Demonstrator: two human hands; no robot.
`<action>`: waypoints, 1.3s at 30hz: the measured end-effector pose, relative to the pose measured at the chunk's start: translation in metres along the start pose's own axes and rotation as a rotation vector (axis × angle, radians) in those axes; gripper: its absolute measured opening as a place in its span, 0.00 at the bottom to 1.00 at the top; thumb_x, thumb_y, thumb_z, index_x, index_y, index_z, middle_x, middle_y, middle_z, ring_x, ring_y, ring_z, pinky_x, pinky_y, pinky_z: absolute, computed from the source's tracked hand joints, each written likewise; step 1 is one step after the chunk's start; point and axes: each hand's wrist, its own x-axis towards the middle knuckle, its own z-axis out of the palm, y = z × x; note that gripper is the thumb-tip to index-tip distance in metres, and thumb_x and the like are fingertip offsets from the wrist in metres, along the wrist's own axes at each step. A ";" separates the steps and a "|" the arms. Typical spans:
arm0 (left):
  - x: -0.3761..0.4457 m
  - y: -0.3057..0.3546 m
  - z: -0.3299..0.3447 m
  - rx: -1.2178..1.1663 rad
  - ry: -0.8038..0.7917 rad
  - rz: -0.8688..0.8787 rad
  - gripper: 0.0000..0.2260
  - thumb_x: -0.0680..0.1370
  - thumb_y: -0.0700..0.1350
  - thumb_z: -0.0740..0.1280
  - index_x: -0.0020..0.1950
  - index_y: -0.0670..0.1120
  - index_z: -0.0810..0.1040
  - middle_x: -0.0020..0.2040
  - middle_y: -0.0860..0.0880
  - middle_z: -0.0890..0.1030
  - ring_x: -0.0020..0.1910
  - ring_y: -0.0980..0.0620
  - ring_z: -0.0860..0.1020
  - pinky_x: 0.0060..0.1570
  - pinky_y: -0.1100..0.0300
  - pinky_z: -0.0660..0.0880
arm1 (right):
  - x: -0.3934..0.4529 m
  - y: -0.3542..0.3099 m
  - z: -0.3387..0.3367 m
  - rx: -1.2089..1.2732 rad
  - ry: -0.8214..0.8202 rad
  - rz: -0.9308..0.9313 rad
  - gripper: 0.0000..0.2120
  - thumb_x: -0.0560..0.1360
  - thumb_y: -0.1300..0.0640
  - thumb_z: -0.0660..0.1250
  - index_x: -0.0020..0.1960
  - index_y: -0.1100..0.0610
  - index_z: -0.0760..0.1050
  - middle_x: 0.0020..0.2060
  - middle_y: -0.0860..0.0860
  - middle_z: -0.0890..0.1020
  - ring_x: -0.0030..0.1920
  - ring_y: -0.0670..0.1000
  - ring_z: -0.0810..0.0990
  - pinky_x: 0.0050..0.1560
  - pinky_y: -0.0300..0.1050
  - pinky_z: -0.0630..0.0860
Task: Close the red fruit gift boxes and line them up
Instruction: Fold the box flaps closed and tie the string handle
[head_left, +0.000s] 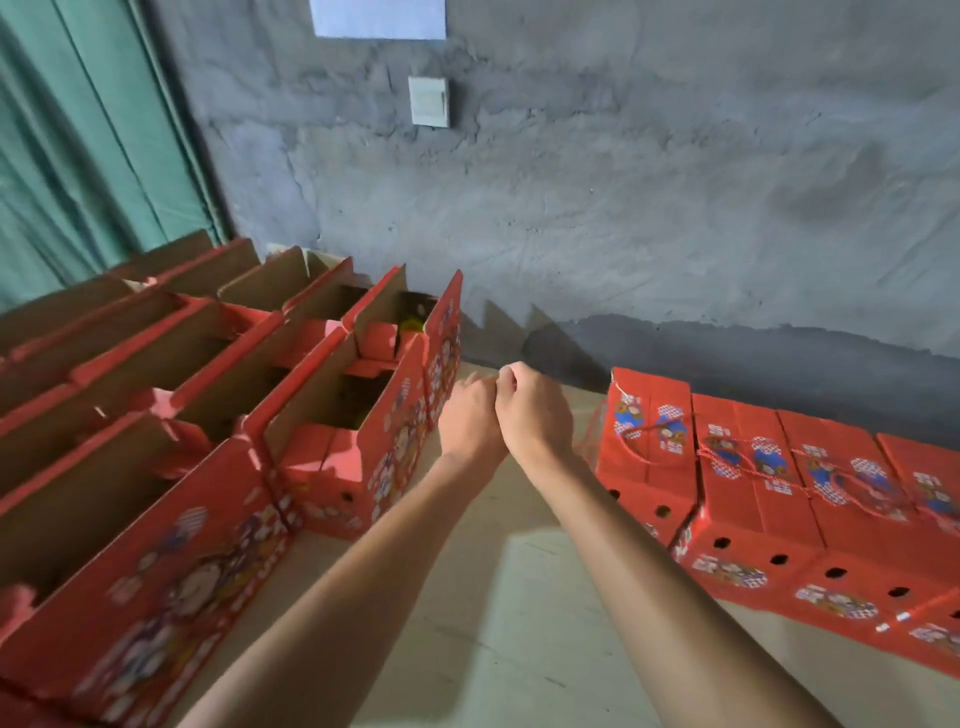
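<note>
Boxes with open tops (171, 395) fill the left side, packed in rows which run from my 7 o'clock up toward 11 o'clock, their flaps standing up and brown inside. The nearest open box to my hands (358, 441) lies at about 9 o'clock from them, just beside my left wrist, and its long axis goes away from me toward the wall.

My left hand (470, 415) is in the middle, over the pale floor (498, 623), with fingers curled; it touches my right hand (535, 410), which is curled also. Whether some thin thing is pinched between them, I cannot tell; no box is in either hand.

At 3 o'clock from my hands the closed boxes (779, 493) stand side by side in a line going to the right, with cord handles lying on the tops. The end box of this line (649, 441) is near my right hand but apart from it.

I judge that the next open box must come from the left, so the left hand is nearer for it, and its place is at the near end of the closed line.
</note>
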 end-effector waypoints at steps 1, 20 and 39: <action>0.002 -0.018 -0.009 0.057 0.020 0.021 0.09 0.81 0.44 0.65 0.59 0.47 0.82 0.59 0.47 0.82 0.60 0.45 0.78 0.56 0.51 0.74 | -0.004 -0.011 0.012 0.008 -0.039 -0.028 0.15 0.85 0.53 0.56 0.57 0.56 0.80 0.56 0.58 0.84 0.58 0.61 0.80 0.51 0.52 0.73; 0.027 -0.132 -0.045 0.070 -0.156 -0.299 0.12 0.80 0.48 0.68 0.46 0.39 0.81 0.45 0.41 0.84 0.43 0.38 0.81 0.43 0.50 0.78 | -0.036 -0.056 0.085 -0.201 -0.247 -0.104 0.16 0.80 0.59 0.61 0.67 0.53 0.75 0.63 0.53 0.81 0.63 0.59 0.79 0.59 0.50 0.74; -0.235 -0.111 -0.126 0.026 -0.414 0.305 0.12 0.79 0.38 0.68 0.55 0.51 0.87 0.42 0.56 0.86 0.38 0.57 0.82 0.42 0.61 0.79 | -0.263 0.063 -0.049 -0.443 -0.291 -0.316 0.14 0.78 0.47 0.71 0.62 0.48 0.81 0.55 0.47 0.86 0.54 0.52 0.81 0.61 0.48 0.73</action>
